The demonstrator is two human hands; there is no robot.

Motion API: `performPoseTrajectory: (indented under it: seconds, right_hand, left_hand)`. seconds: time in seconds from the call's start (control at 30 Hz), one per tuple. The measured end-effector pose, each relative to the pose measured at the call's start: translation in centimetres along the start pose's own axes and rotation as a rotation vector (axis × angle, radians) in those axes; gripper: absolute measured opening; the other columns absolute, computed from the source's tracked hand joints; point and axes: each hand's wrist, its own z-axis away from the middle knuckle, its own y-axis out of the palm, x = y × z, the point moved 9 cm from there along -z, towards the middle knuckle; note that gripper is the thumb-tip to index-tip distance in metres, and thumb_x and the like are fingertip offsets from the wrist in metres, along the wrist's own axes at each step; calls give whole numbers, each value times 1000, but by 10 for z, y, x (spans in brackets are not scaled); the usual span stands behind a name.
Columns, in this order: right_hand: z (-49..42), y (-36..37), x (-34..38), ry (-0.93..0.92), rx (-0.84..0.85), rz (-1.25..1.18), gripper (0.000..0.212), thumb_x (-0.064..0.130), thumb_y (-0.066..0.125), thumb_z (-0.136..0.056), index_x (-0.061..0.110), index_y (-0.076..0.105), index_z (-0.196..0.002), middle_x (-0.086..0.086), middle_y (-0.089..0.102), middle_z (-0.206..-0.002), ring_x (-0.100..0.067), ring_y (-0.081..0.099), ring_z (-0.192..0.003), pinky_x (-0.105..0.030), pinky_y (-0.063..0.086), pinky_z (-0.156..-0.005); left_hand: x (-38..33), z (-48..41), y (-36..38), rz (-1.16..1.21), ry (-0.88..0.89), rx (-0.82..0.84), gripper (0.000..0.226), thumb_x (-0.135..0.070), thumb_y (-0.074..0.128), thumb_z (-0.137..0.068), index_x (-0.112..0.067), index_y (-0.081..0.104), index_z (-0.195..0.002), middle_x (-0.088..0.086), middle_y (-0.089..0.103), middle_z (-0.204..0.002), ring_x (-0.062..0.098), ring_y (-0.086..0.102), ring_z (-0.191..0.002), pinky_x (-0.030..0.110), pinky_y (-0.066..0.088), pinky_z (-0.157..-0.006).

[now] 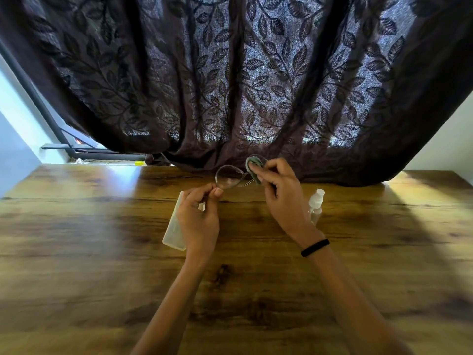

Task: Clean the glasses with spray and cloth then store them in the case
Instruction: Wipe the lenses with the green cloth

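Thin-framed glasses [228,176] are held up above the far middle of the wooden table [102,252]. My left hand [198,216] pinches the frame at the lower edge of the left lens. My right hand [280,190] grips a grey-green cloth [253,163] folded around the right lens, which the cloth hides. A pale translucent glasses case [174,226] lies on the table under my left hand, partly covered by it. A small clear spray bottle [316,204] stands upright just right of my right wrist.
A dark leaf-patterned curtain [230,85] hangs down to the table's far edge, right behind the glasses. A window frame [76,149] shows at the back left. A pale wall [448,139] stands at the back right.
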Motion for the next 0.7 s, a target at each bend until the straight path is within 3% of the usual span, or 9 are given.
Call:
performPoseTrajectory:
  seconds: [0.3, 0.43, 0.7]
  right_hand:
    - [-9, -14, -33, 107, -13, 129, 32, -6, 52, -86, 4, 61, -115, -15, 55, -100, -29, 54, -91, -41, 55, -73]
    - [-17, -12, -25, 72, 7, 128, 34, -6, 50, -86, 5, 60, -117, -16, 54, -99, -30, 53, -92, -39, 54, -71]
    - [-15, -2, 6, -32, 43, 79, 36, -3, 48, -88, 10, 60, -119, -14, 53, -99, -27, 50, -93, -30, 48, -72]
  left_hand:
    - [-6, -3, -7, -32, 65, 0, 11, -7, 65, -81, -6, 69, -91, -1, 63, -83, 8, 51, -78, 4, 37, -67]
    - [-8, -4, -6, -28, 79, -4, 11, -7, 65, -81, -8, 69, -91, -1, 61, -83, -2, 49, -78, 2, 37, -68]
    - [-5, -4, -3, 3, 30, -41, 14, -8, 64, -82, -6, 69, -95, 8, 64, -88, -6, 52, -79, 1, 36, -70]
